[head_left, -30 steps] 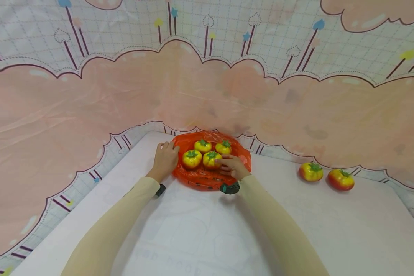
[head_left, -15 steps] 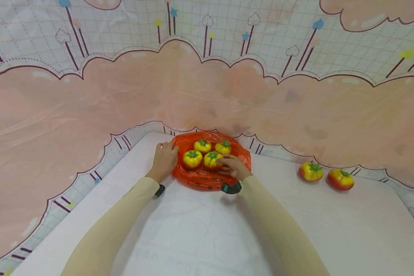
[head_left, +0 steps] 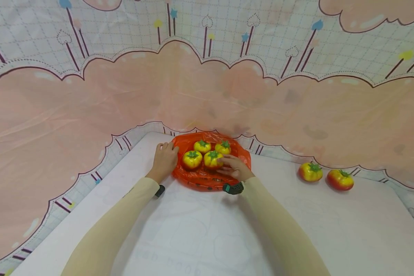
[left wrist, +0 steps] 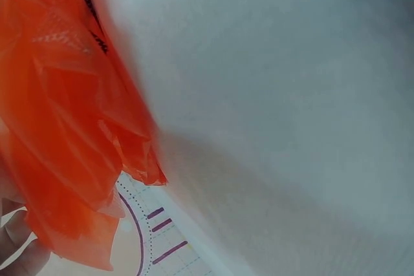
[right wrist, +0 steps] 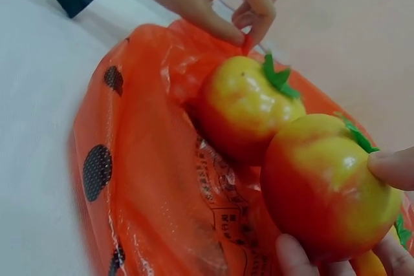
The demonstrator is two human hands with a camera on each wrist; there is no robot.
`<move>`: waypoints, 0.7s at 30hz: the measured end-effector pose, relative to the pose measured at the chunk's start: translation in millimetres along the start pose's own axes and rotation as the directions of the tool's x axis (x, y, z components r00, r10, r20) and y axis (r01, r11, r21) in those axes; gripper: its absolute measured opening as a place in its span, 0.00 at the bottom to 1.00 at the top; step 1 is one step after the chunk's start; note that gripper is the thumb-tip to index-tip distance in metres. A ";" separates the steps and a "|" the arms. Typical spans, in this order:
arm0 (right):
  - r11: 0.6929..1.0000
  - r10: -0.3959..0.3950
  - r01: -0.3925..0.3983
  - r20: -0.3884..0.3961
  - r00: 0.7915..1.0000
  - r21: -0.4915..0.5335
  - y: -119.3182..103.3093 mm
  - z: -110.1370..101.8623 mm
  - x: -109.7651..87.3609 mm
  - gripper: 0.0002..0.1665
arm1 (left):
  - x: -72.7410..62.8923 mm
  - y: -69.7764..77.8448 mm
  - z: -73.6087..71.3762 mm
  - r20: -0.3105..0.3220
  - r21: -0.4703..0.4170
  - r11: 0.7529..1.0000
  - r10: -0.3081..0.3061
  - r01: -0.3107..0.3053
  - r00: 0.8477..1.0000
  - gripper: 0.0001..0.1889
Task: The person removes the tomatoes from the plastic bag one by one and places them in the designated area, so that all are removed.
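A red plastic bag (head_left: pixel 193 181) lies spread on the white surface. Several yellow-and-red tomatoes with green leafy tops sit in it, including a front left tomato (head_left: pixel 192 160). My left hand (head_left: pixel 163 159) pinches the bag's left edge between thumb and finger, as the right wrist view shows. At the front right of the group, my right hand (head_left: pixel 232 167) holds a tomato (right wrist: pixel 330 189), thumb on its upper side and fingers underneath. This tomato presses close against its neighbour (right wrist: pixel 246 111). In the left wrist view the bag (left wrist: pixel 58 121) hangs in folds beside the left fingers (left wrist: pixel 29 260).
Two more tomatoes, one nearer (head_left: pixel 310 172) and one farther right (head_left: pixel 340 179), rest on the white table (head_left: pixel 179 230) near its back right edge. A patterned pink cloth (head_left: pixel 207 96) rises behind the table.
My right hand has shifted very slightly to the right along with the tomato it holds. The left hand stays at the bag's edge.
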State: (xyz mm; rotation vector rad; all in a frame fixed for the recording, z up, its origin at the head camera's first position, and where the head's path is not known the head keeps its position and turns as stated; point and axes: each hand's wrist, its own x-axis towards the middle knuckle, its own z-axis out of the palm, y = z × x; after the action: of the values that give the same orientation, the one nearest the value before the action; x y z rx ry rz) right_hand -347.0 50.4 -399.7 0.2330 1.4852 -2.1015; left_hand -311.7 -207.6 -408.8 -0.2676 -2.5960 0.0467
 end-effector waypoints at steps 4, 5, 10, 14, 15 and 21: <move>1.000 -0.022 0.022 0.016 1.000 -0.022 -2.8 -0.5 -3.6 0.33 | -0.1 0.0 0.1 0.003 -0.001 1.000 0.001 -0.001 1.000 0.08; 0.999 -0.027 0.027 0.014 1.000 -0.025 -3.7 -0.2 -4.9 0.32 | -0.1 0.0 0.2 0.007 -0.002 1.000 0.000 0.000 1.000 0.09; 0.997 -0.046 0.046 0.000 0.999 -0.063 -8.9 1.6 -11.2 0.36 | -0.4 -1.0 2.0 0.016 -0.007 1.000 -0.004 0.004 1.000 0.09; 0.996 -0.058 0.058 -0.002 0.998 -0.064 -13.7 2.6 -15.3 0.36 | -0.1 -1.8 3.5 0.012 -0.007 1.000 -0.001 0.002 1.000 0.09; 0.996 -0.064 0.064 0.003 0.998 -0.066 -14.9 2.6 -16.2 0.36 | 0.0 -1.9 3.7 0.012 -0.007 1.000 -0.001 0.001 1.000 0.09; 0.992 -0.085 0.086 0.012 0.996 -0.087 -21.4 2.8 -21.6 0.34 | 0.4 -1.5 3.5 0.023 -0.007 1.000 -0.004 0.005 1.000 0.09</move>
State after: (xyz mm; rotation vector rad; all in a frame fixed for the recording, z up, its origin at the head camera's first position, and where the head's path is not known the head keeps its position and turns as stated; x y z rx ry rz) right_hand -339.8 60.2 -371.7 0.1293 1.6041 -2.0951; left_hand -314.2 -209.0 -411.5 -0.2654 -2.6199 0.0386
